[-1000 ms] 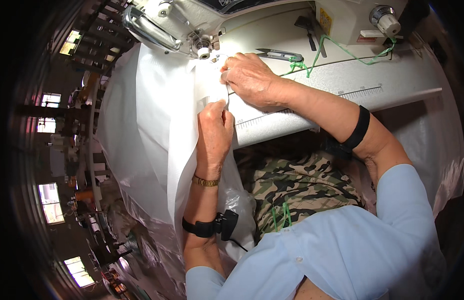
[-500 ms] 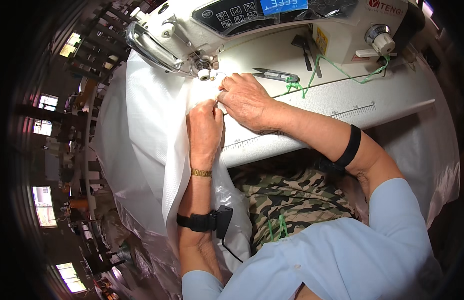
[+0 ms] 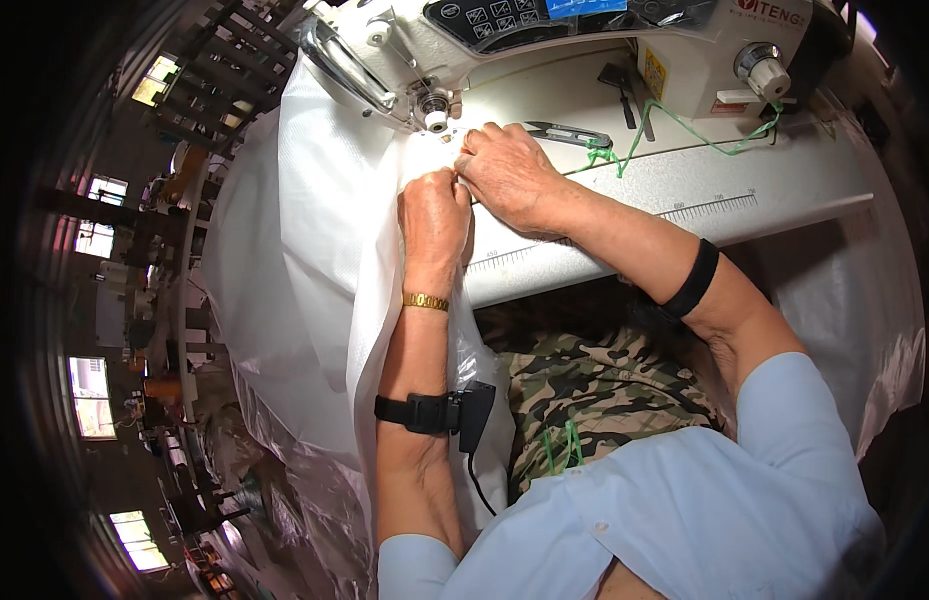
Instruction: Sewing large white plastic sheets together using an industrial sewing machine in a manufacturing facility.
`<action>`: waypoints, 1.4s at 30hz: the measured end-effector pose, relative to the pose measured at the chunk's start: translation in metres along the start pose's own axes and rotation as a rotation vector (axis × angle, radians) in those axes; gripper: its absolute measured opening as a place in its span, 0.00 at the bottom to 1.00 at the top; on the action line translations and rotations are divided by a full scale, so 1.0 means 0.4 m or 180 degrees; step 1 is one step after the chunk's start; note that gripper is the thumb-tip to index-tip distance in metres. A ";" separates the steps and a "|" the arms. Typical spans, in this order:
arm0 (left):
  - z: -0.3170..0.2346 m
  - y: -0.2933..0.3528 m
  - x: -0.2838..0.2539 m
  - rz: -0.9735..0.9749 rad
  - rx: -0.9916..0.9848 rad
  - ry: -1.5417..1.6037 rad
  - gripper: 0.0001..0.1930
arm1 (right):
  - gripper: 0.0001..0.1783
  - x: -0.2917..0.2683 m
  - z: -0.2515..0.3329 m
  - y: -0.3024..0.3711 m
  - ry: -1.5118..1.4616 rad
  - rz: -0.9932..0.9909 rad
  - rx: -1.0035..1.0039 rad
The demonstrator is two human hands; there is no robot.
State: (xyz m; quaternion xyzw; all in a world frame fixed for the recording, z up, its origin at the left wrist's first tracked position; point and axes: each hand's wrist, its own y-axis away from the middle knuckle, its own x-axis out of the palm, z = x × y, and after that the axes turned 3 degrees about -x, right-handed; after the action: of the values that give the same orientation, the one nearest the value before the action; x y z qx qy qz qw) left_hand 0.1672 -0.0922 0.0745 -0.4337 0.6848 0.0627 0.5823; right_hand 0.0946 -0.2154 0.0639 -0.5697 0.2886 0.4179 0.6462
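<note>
A large sheet of white woven plastic (image 3: 319, 200) runs over the left part of the sewing machine's bed and hangs off toward me. My left hand (image 3: 433, 222) is closed on its edge. Just right of it and slightly farther, my right hand (image 3: 514, 175) pinches the same sheet, its fingertips close to the left hand's. Both hands are just in front of the needle area of the white sewing machine (image 3: 684, 70), where bright lamp light washes out the detail. The fingertips are partly hidden, so the exact grip is not clear.
Thread snips (image 3: 564, 134) with a green cord (image 3: 674, 133) tied on lie right of my right hand. Behind them lies a small dark brush-like tool (image 3: 621, 90). The ruled front edge (image 3: 624, 225) of the table passes beneath my right forearm.
In the picture, both hands, the sheet and the machine's head appear shifted a little right and up, mostly as the view moves. The hands keep their hold beside the needle area.
</note>
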 end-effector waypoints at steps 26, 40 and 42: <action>0.845 0.162 -0.502 0.0461 -0.1325 -0.0380 0.37 | 0.24 -0.012 -0.061 0.035 -0.0333 0.0442 -0.0246; 0.520 0.133 -0.196 0.0163 -0.1073 -0.1351 0.14 | 0.15 -0.016 -0.098 0.043 -0.0353 0.0263 -0.0415; 0.491 0.127 -0.198 0.0071 -0.0914 -0.1272 0.09 | 0.07 0.007 -0.066 0.036 -0.0367 -0.0197 -0.0536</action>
State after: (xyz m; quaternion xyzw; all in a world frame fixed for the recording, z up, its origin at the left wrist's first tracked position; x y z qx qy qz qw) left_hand 0.2750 0.0964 0.0589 -0.4833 0.5448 0.2503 0.6379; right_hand 0.0862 -0.2405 0.0495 -0.6056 0.1970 0.4526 0.6242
